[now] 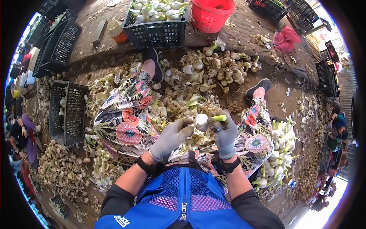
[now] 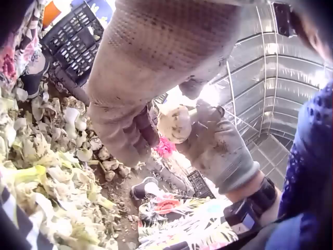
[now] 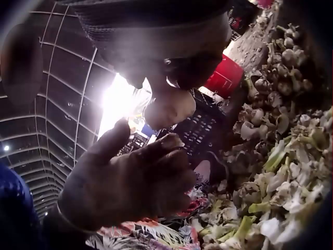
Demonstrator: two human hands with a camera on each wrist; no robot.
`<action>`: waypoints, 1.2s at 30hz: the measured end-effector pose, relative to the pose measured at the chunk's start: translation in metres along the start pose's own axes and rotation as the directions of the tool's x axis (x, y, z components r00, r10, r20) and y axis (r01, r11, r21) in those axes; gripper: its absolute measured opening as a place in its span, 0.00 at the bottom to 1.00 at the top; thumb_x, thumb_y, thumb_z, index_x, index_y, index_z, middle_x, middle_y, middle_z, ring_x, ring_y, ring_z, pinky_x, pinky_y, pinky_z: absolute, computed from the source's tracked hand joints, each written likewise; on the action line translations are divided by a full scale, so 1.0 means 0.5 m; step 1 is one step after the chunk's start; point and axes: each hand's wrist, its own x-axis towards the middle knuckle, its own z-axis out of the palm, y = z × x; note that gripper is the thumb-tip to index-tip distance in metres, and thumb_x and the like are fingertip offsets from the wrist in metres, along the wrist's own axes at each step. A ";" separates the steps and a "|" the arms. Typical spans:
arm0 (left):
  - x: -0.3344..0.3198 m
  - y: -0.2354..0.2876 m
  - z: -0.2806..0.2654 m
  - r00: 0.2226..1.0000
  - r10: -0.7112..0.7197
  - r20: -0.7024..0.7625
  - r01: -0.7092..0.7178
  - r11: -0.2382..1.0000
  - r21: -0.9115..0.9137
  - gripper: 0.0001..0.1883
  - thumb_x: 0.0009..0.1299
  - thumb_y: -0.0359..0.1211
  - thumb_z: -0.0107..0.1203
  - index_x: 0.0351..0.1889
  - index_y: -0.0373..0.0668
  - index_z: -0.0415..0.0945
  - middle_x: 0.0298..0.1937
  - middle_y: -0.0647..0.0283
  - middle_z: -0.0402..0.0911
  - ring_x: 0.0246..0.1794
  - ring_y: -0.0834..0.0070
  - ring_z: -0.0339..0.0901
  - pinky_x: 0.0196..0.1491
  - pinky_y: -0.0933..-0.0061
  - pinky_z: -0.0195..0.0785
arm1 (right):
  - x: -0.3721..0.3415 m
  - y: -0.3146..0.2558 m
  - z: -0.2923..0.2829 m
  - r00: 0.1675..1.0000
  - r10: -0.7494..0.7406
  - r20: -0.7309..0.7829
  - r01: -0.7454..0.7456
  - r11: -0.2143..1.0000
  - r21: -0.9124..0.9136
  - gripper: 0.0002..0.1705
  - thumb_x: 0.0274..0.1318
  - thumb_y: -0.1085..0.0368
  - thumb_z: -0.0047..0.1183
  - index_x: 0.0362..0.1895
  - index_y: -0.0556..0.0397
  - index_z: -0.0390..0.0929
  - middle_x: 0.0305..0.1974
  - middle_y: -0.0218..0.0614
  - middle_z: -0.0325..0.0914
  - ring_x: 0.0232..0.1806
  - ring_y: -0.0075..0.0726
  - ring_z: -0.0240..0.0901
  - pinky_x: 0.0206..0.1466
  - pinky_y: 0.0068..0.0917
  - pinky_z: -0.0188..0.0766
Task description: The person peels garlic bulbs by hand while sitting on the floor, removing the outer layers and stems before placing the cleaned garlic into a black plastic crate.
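- Currently, the right hand (image 1: 226,133) grips the garlic (image 1: 201,119) by its stalk (image 1: 219,118), bulb between both hands.
- The left hand (image 1: 173,136), fingers loosely parted, is just beside it.
- A black crate (image 1: 155,36) holds white bulbs (image 1: 158,11), beside a red bucket (image 1: 212,17).

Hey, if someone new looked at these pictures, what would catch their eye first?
Probably the bright red bucket at the top of the head view, just right of a black crate heaped with pale bulbs. Next might come the white bulb near the middle, held in the gloved right hand with the left hand close by. The flowered trousers also stand out against drab peelings.
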 end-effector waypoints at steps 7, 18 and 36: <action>0.021 -0.005 0.018 0.996 -0.043 0.072 0.061 0.963 -0.264 0.16 0.72 0.31 0.49 0.54 0.29 0.73 0.44 0.57 0.82 0.41 0.72 0.83 0.48 0.73 0.77 | -0.012 -0.010 0.021 0.937 -0.335 0.099 0.348 0.865 -0.361 0.15 0.48 0.70 0.68 0.41 0.56 0.79 0.38 0.38 0.79 0.38 0.32 0.76 0.43 0.26 0.72; 0.001 0.029 0.005 0.997 -0.071 0.018 0.072 0.996 -0.061 0.14 0.70 0.32 0.50 0.46 0.30 0.77 0.37 0.59 0.83 0.35 0.78 0.81 0.43 0.77 0.75 | -0.012 0.007 0.027 0.998 0.057 -0.009 -0.058 0.989 -0.136 0.08 0.54 0.74 0.62 0.38 0.59 0.78 0.33 0.27 0.76 0.33 0.19 0.68 0.38 0.19 0.67; 0.030 0.004 -0.010 0.991 0.116 -0.073 -0.122 0.990 -0.075 0.21 0.77 0.44 0.50 0.54 0.35 0.74 0.41 0.62 0.82 0.40 0.81 0.76 0.44 0.78 0.69 | 0.033 0.031 -0.007 0.952 0.272 0.141 -0.264 0.962 -0.070 0.08 0.61 0.72 0.52 0.42 0.59 0.82 0.33 0.27 0.80 0.32 0.17 0.72 0.35 0.17 0.68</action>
